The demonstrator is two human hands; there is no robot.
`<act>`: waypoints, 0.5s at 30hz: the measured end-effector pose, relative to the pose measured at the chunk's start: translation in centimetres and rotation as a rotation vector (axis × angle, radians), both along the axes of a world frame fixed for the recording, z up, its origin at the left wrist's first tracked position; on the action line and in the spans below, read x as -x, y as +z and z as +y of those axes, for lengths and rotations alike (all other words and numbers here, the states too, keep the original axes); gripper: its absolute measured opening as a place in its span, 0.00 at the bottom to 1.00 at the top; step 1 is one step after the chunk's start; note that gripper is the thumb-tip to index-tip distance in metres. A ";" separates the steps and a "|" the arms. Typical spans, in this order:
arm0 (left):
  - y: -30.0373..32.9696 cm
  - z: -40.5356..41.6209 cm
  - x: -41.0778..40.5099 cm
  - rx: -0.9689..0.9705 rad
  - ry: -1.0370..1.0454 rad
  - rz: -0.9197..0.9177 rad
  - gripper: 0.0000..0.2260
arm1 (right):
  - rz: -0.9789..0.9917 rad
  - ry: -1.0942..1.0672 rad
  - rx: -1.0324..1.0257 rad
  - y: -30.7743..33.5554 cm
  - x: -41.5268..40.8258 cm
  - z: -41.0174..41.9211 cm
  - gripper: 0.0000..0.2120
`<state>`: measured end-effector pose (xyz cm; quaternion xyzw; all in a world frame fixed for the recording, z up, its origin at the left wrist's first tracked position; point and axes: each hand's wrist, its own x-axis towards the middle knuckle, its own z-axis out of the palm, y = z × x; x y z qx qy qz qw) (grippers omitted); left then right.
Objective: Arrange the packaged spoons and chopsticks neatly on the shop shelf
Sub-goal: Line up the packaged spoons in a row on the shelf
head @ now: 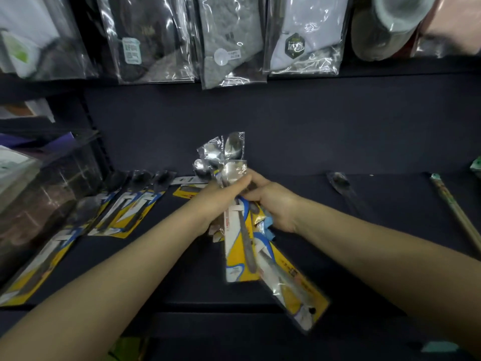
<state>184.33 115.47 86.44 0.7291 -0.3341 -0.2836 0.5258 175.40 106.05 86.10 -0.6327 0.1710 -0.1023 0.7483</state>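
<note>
Our left hand (221, 201) and right hand (270, 204) both grip a bundle of yellow-carded, plastic-wrapped spoons (242, 238); several packs (125, 214) already line the dark shelf (286, 142), loose wrapped chopsticks (458, 217) remain.

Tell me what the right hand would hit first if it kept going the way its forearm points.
The right hand points up and left, and it already meets the bundle of spoon packs, with the left hand just beyond. Past them probably the spoon packs lying on the shelf, though depth is unclear.
</note>
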 end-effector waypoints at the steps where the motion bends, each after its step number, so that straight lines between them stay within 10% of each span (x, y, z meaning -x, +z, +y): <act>1: -0.1 -0.2 0.0 0.046 0.007 -0.017 0.14 | -0.014 -0.025 0.010 -0.1 -0.1 0.1 0.33; 7: -1.4 -0.8 -0.5 0.123 0.111 -0.001 0.19 | -0.060 0.039 -0.237 0.2 1.0 -0.7 0.32; 15: -3.6 -1.4 -1.2 0.196 0.292 -0.220 0.27 | 0.099 -0.046 0.155 -0.4 0.9 0.1 0.28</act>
